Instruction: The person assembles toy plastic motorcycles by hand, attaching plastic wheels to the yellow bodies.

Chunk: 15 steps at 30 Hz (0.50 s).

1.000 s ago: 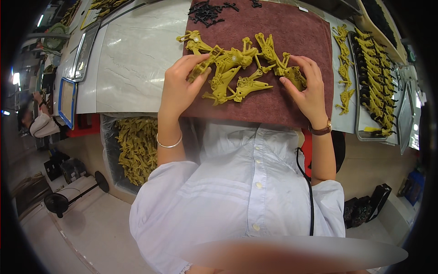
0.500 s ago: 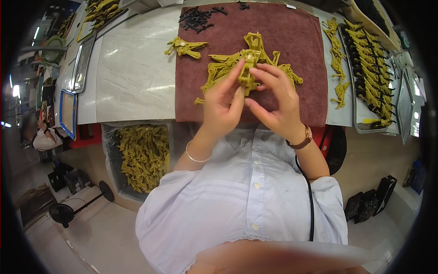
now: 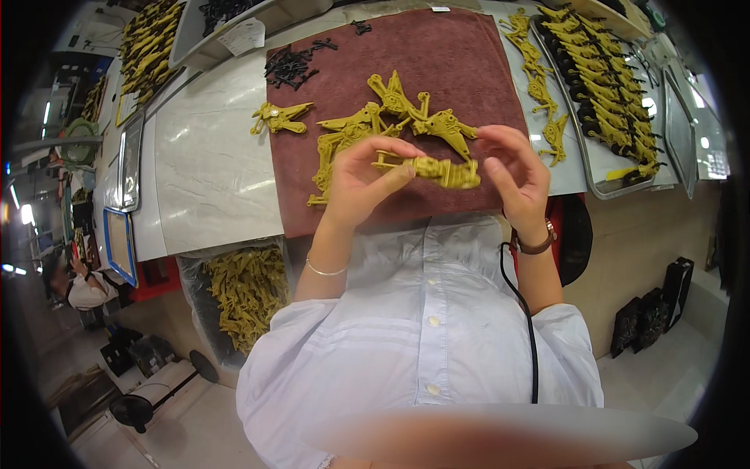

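Since olive-yellow moulded part point(image 3: 444, 171) turned crosswise mid-frame, your left hand point(image 3: 359, 178) alone pinches it; right hand point(image 3: 519, 178) spread just beside.

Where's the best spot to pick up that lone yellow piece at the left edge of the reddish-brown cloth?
The lone yellow piece is probably best pinched around its thicker body, coming from the left over the grey tabletop: its two slimmer arms spread rightward onto the cloth, and other yellow pieces lie on that side.

A blue-framed tray point(image 3: 119, 244) lies at left, a black box point(image 3: 676, 294) at right.
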{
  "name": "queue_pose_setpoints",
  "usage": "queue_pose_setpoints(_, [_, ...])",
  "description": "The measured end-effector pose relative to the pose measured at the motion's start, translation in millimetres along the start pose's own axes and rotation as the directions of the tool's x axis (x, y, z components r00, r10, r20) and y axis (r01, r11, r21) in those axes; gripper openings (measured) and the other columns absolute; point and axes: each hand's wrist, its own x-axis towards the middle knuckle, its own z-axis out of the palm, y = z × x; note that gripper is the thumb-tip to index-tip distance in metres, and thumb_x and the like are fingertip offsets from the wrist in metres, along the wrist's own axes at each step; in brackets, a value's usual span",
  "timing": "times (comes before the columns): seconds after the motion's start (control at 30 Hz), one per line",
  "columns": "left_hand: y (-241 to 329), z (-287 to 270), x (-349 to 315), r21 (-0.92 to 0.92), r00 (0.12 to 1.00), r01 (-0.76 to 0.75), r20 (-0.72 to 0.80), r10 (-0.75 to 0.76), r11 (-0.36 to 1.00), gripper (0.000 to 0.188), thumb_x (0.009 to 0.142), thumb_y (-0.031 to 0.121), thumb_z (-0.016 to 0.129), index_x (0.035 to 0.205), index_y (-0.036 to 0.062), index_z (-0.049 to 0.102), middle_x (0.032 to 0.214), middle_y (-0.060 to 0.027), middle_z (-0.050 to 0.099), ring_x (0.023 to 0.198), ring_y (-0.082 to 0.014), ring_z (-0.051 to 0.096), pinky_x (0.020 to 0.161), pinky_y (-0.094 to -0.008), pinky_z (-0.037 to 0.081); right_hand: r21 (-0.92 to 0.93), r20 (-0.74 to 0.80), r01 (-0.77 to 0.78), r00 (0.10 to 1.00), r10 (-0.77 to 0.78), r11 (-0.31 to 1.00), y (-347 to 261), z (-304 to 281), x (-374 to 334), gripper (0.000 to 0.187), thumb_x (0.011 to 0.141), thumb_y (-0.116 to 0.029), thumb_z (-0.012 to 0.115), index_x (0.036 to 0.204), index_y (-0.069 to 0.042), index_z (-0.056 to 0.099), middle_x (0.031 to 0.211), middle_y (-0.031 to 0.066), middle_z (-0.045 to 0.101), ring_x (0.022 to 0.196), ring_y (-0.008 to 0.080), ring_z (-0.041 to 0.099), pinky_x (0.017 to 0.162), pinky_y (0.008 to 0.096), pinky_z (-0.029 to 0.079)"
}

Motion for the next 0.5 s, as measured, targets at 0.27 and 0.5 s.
queue_pose_setpoints(0.27, [0, 10, 8, 0.155, 0.999, 0.029, 0.035, -0.035, 0.987, 0.02, 0.082, -0.007, 0.067, 0.101, -0.0018, 0.063, 0.097, -0.0084, 0.066, 0.094, -0.0149, 0.063, 0.083, -0.0283, 0.05, 0.168, 0.513, -0.034, 0.856, -0.058, 0.985, -18, -6, -7, 0.02, 0.08, 0.0, 0.062, 0.098, -0.001, 0.069, 0.113, 0.0143, 0.067, 0.102, 0.0233, 0.067, 0.088, 0.0327, 0.052])
queue_pose_setpoints(0.5, [-17, 15, 15, 0.112, 0.977, -0.061, -0.198, 0.082, 0.992, 0.018, 0.087, -0.006, 0.062, 0.104, -0.0006, 0.058, 0.097, -0.0076, 0.062, 0.088, -0.014, 0.06, 0.079, -0.027, 0.049, 0.187, 0.379, -0.202, 0.918, 0.119, 0.961, -9, 9, -24, 0.03, 0.08, 0.004, 0.057, 0.11, 0.0, 0.064, 0.126, 0.0159, 0.06, 0.111, 0.0241, 0.063, 0.093, 0.0356, 0.051])
